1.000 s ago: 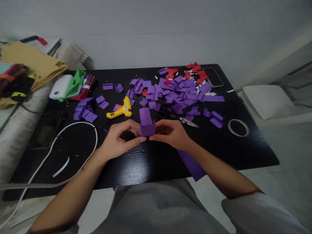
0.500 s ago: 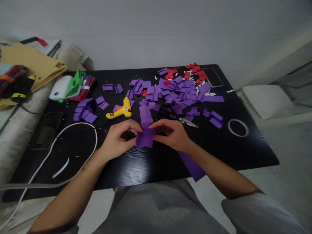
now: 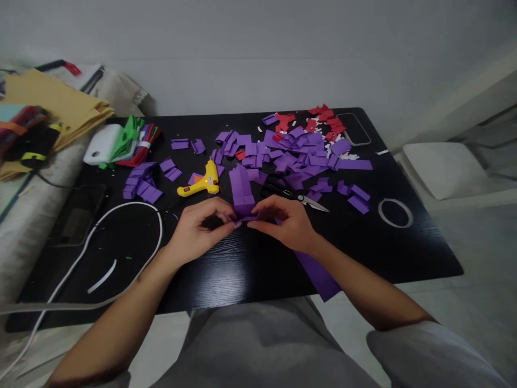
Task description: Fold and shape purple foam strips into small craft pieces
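A creased purple paper strip [image 3: 241, 188] is held between my two hands over the black table, its far part standing away from me. My left hand [image 3: 202, 226] pinches the near fold at its left end, thumb against fingers. At the right end of the same fold, my right hand [image 3: 285, 221] pinches it with thumb and fingertips. Under my right hand and forearm lies a longer purple strip [image 3: 317, 275], reaching over the table's front edge. Black-handled scissors [image 3: 309, 202] lie just beyond my right hand, and a yellow glue gun [image 3: 202, 182] beyond my left.
Many folded purple pieces [image 3: 299, 148] cover the back of the table [image 3: 407, 253], with red scraps [image 3: 323, 118] behind them. A white cable [image 3: 86, 242] loops at left. A tape ring [image 3: 395, 213] lies at right. Bundled coloured strips [image 3: 133, 143] sit at back left.
The near flap of the purple strip, which hung down toward me, is now folded up, edge-on between my fingertips. Both thumbs have moved inward and closer together.
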A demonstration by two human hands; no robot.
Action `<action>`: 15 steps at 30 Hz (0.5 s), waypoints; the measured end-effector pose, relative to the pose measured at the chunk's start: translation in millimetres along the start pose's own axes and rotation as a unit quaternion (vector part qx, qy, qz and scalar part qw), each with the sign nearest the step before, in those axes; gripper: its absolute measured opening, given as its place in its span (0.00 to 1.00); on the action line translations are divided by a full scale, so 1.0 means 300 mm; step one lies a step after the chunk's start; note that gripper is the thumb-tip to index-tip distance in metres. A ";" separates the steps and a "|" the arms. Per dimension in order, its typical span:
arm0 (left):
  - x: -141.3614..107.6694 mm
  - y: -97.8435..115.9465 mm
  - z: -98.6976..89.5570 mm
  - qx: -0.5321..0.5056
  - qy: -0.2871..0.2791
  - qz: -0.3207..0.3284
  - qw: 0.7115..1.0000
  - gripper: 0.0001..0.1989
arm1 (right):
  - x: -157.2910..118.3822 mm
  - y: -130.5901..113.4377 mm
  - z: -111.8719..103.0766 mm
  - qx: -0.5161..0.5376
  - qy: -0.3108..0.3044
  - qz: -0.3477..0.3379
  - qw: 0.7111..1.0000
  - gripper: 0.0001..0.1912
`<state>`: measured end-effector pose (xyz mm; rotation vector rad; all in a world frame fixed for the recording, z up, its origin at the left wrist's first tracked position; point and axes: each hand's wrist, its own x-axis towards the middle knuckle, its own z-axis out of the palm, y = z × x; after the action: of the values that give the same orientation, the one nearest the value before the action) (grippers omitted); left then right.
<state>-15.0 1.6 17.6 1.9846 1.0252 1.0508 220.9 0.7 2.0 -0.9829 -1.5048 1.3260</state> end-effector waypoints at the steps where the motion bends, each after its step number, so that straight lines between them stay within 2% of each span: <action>1: -0.001 0.004 0.005 -0.001 0.008 -0.018 1.000 0.05 | 0.000 0.001 0.003 0.008 0.009 0.008 1.000 0.18; 4: -0.004 0.013 0.023 -0.026 0.036 -0.069 0.997 0.08 | 0.000 0.006 0.012 0.045 0.032 0.041 0.998 0.22; 8: -0.002 0.008 0.053 -0.104 0.073 -0.105 0.986 0.13 | 0.006 0.014 0.017 0.085 0.047 0.080 0.992 0.26; 11: 0.003 -0.001 0.070 -0.164 0.088 -0.129 0.974 0.16 | 0.011 0.023 0.019 0.082 0.052 0.088 0.991 0.25; 15: 0.005 -0.008 0.077 -0.198 0.078 -0.167 0.963 0.18 | 0.008 0.040 0.022 0.058 0.066 0.066 0.994 0.18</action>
<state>4.8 -0.4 5.4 1.3706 1.0872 1.1309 213.8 2.5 -9.8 -1.0869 -1.2684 1.3969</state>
